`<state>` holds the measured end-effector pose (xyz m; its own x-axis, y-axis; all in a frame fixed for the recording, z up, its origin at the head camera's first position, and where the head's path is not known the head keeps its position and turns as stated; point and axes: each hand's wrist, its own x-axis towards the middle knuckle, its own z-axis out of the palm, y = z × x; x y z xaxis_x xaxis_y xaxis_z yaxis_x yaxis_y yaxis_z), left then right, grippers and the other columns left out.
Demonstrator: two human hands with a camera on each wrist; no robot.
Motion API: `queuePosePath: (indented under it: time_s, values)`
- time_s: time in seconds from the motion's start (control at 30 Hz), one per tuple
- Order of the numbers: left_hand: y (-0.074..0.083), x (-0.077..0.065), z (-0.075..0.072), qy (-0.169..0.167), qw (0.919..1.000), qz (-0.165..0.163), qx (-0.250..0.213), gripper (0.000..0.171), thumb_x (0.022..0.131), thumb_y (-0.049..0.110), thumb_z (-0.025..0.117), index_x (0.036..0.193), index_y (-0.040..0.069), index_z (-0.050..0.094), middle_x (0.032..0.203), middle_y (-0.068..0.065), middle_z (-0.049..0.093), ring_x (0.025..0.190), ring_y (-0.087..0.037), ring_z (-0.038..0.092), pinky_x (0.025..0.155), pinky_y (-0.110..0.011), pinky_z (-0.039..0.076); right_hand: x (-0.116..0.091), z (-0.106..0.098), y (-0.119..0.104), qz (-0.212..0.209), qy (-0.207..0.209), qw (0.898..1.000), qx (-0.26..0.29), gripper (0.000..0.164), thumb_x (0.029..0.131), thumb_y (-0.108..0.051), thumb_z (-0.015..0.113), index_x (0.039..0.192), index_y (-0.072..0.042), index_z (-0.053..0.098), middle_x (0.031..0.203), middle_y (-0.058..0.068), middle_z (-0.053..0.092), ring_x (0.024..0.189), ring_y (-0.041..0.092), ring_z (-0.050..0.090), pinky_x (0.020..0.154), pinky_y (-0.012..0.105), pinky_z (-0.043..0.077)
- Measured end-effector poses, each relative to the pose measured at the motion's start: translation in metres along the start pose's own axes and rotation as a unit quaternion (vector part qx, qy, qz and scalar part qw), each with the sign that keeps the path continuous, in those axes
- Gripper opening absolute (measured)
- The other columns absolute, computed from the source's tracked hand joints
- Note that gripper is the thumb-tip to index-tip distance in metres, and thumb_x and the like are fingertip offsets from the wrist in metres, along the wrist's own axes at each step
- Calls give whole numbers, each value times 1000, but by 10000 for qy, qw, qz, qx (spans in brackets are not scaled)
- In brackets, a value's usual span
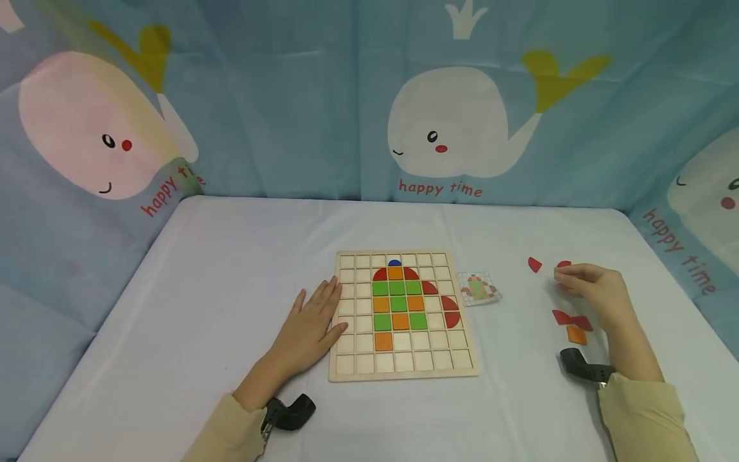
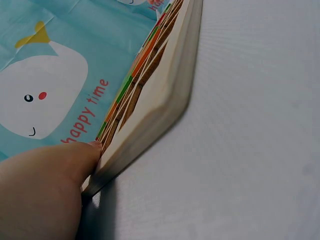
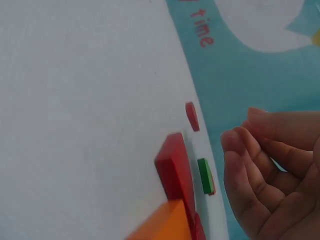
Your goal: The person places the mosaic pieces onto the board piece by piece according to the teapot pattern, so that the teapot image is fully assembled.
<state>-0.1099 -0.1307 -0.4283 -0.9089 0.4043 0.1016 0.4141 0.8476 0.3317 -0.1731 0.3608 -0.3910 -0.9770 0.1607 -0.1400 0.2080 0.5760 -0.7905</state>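
Note:
My left hand (image 1: 308,330) lies with fingers spread along the left side of a wooden grid board (image 1: 346,375), its thumb on the board's edge. Red quarter-round pieces, green squares (image 1: 398,303), orange squares (image 1: 400,321) and a blue rounded piece (image 1: 394,263) sit in the board's cells. To the right, my right hand (image 1: 597,289) hovers over loose pieces with its fingers loosely bent. No piece shows between those fingers in the right wrist view. A green piece (image 3: 205,176) lies on the table near the fingertips, with red showing behind it.
A small printed pattern card (image 1: 479,289) lies against the board's right side. More loose pieces lie around the right hand: a red one (image 1: 534,264) farther back, red ones (image 1: 582,323) nearer, and an orange square (image 1: 576,335). A whale-print curtain (image 1: 300,128) borders the white table.

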Motion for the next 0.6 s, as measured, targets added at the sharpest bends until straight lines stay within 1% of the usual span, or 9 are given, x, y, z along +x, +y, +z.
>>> queuePosePath:
  time_s: [0.07,0.13,0.17,0.23,0.4,0.47,0.6]
  values:
    - [0,0,1,-28,10000,27,-35,68,98,37,47,148,-2,22,155,-12,18,142,-29,17,111,-54,8,-1,-2,4,159,77,9998,-33,44,91,-34,63,112,4,61,81,-26,55,70,-2,60,79,24,39]
    - [0,1,2,-61,9999,56,-58,68,98,37,47,148,-2,22,155,-13,18,142,-30,17,111,-54,7,-2,-4,8,345,130,9993,-42,47,91,-36,63,115,4,60,82,-23,54,70,-2,60,82,31,38]
    - [0,1,2,-72,9999,62,-63,69,98,37,47,148,-2,22,155,-13,18,142,-30,16,111,-54,7,-2,-5,10,364,124,9992,-99,49,91,-37,61,116,5,58,83,-23,53,71,-2,59,82,33,37]
    - [1,2,2,-75,9999,57,-72,69,98,37,48,148,-2,22,155,-13,18,142,-30,16,111,-54,7,-3,-7,13,461,154,9988,-60,48,92,-37,61,116,4,58,82,-23,53,71,-1,59,81,30,39]
    - [0,4,4,-115,9999,11,-107,69,97,36,48,148,-2,21,155,-12,17,142,-29,15,111,-53,6,-2,-13,14,550,231,9982,-1,45,92,-37,60,115,2,59,79,-26,53,70,-3,59,70,15,39]
    - [-1,4,4,-165,9998,-4,-119,69,98,37,47,148,-2,20,155,-13,16,142,-29,15,111,-53,5,-1,-14,13,608,255,9978,13,48,91,-38,61,117,3,58,80,-26,53,70,-4,58,68,12,40]
    - [-3,4,1,-139,9998,-39,-96,69,98,37,47,148,-2,21,155,-13,16,142,-29,14,111,-53,5,4,-14,9,604,314,9977,2,52,91,-39,61,120,4,57,81,-24,53,71,-5,57,66,8,42]
